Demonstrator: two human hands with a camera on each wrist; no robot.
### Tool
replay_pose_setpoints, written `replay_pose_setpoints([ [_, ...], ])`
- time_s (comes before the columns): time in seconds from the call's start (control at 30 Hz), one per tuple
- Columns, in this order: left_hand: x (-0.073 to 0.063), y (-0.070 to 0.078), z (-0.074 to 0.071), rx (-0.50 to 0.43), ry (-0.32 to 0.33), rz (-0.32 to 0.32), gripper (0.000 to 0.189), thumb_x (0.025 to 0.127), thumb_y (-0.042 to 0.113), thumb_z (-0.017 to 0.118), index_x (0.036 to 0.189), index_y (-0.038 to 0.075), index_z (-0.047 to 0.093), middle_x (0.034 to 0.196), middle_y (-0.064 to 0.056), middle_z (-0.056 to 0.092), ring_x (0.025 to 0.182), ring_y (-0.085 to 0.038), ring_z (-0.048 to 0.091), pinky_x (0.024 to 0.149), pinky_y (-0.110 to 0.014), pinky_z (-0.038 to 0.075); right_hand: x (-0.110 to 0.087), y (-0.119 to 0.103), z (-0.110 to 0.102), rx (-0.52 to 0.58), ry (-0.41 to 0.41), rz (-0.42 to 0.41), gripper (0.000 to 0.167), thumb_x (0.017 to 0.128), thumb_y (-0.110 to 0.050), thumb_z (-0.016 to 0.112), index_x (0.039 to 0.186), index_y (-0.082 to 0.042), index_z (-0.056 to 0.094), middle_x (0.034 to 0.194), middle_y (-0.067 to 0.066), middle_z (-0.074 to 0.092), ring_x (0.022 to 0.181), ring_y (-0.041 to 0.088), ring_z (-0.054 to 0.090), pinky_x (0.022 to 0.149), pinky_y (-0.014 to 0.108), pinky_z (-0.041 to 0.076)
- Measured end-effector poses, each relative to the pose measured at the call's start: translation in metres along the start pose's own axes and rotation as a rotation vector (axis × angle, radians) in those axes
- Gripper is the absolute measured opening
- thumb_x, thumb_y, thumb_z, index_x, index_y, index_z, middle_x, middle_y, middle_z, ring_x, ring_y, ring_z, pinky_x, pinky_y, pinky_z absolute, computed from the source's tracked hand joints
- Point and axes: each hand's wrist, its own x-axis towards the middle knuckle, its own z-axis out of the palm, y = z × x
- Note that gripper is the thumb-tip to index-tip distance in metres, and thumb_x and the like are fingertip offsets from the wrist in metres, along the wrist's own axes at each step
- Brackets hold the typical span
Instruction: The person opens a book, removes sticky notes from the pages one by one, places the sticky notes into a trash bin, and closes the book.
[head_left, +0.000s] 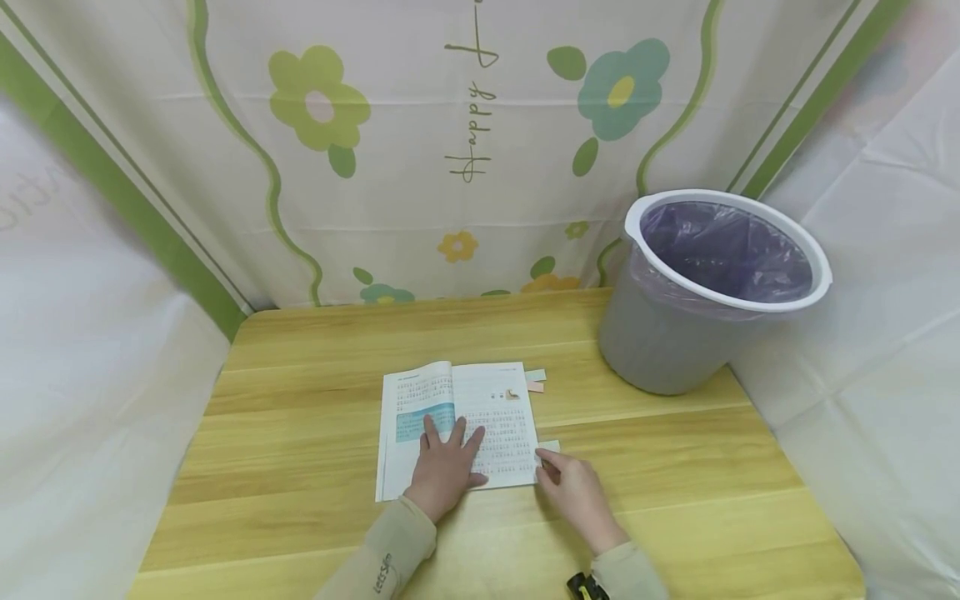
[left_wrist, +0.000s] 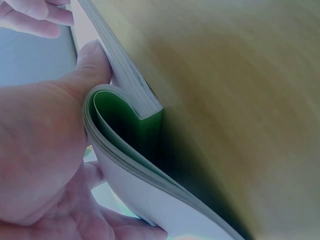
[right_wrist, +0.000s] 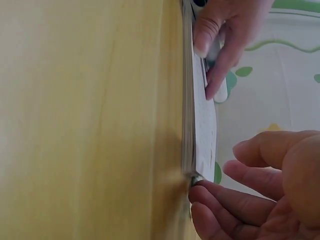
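Observation:
An open book (head_left: pixel 491 417) lies on the table, its left pages bowed up near the spine. Spread over both pages, my left hand (head_left: pixel 444 467) presses the book near its middle fold; in the left wrist view the thumb (left_wrist: pixel 92 65) lies along the page edge, above the folded green cover (left_wrist: pixel 132 115). At the book's right edge is my right hand (head_left: pixel 573 492), fingers loosely bent. In the right wrist view its fingertips (right_wrist: pixel 197 192) are right at the book's corner, with the thumb apart from them. A pale tab (head_left: pixel 550 447) sticks out just above that hand.
Two more tabs, one greenish (head_left: pixel 536 375) and one pink (head_left: pixel 536 387), stick out higher on the book's right side. A grey bin (head_left: pixel 667 333) with a purple liner stands at the table's (head_left: pixel 300 467) back right. A flower-printed curtain (head_left: pixel 405 183) hangs behind.

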Motion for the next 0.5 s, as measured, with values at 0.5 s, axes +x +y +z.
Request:
replay_pose_setpoints([
  [0.5,0.001,-0.001,0.003,-0.015,0.013,-0.005,0.077,0.085,0.062,0.059,0.149,0.021,0.048,0.151,-0.016,0.042,0.128,-0.068,0.029,0.101,-0.064,0.040,-0.006,-0.011,0.012,0.076,0.107,0.003,0.043,0.085,0.000,0.072,0.126,-0.005,0.065,0.112,0.012,0.070,0.090,0.020,0.068,0.078,0.038,0.057],
])
